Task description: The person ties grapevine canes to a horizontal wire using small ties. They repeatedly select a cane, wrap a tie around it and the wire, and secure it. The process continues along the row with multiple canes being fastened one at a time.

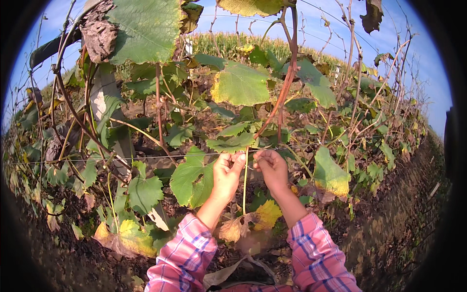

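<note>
Both hands are raised at a horizontal trellis wire [142,157], among grapevine leaves. My left hand [227,175] has its thumb and index finger pinched together just under a green vine leaf [231,141]; what lies between them is too small to tell. Across a pale leaf stalk [246,182], my right hand [271,169] has curled fingers near the wire. A thin light strand shows between the hands, but its ends are hidden by the fingers. A reddish vine cane [282,93] rises above my right hand.
A pale trellis post [104,95] stands at left behind canes. One large leaf [146,29] hangs close at the upper left. Yellowing leaves [268,214] hang below the hands. More canes and wires run to the right, with a cornfield [226,40] behind.
</note>
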`<state>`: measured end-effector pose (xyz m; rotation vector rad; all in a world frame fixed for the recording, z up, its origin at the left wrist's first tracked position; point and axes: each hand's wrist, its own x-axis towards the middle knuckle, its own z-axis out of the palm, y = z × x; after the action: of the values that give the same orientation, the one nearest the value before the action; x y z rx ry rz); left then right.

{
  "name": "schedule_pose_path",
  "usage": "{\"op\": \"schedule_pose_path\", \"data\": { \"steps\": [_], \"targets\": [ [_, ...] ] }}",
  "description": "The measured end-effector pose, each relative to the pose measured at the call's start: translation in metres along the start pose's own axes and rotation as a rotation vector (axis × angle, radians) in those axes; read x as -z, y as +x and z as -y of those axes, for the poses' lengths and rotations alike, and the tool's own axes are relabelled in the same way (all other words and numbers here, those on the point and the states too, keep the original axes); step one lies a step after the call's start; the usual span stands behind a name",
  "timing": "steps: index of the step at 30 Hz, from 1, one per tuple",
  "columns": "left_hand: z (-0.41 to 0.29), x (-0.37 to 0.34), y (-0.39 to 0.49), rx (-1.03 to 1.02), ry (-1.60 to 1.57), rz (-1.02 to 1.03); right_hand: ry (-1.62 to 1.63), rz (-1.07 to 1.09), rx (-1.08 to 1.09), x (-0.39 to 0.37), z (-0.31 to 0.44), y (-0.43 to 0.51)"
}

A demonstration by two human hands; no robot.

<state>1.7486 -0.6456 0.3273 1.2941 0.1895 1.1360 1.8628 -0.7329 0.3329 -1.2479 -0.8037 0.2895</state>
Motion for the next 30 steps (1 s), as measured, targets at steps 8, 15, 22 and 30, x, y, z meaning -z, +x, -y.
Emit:
{"op": "schedule_pose_path", "data": {
  "steps": [8,15,22,30],
  "targets": [
    [-0.028,-0.002,0.0,0.253,-0.374,0.02,-0.726,0.096,0.821,-0.016,0.069,-0.051],
    [-0.025,0.003,0.007,0.256,-0.287,0.063,-1.039,0.101,0.744,-0.022,0.076,-0.037],
    [-0.027,0.003,0.006,0.29,-0.324,0.045,-1.009,0.119,0.537,-0.002,0.07,-0.035],
    [-0.037,0.001,0.008,0.365,-0.322,-0.031,-0.994,-0.01,0.651,-0.029,0.053,-0.035]
  ]
}}
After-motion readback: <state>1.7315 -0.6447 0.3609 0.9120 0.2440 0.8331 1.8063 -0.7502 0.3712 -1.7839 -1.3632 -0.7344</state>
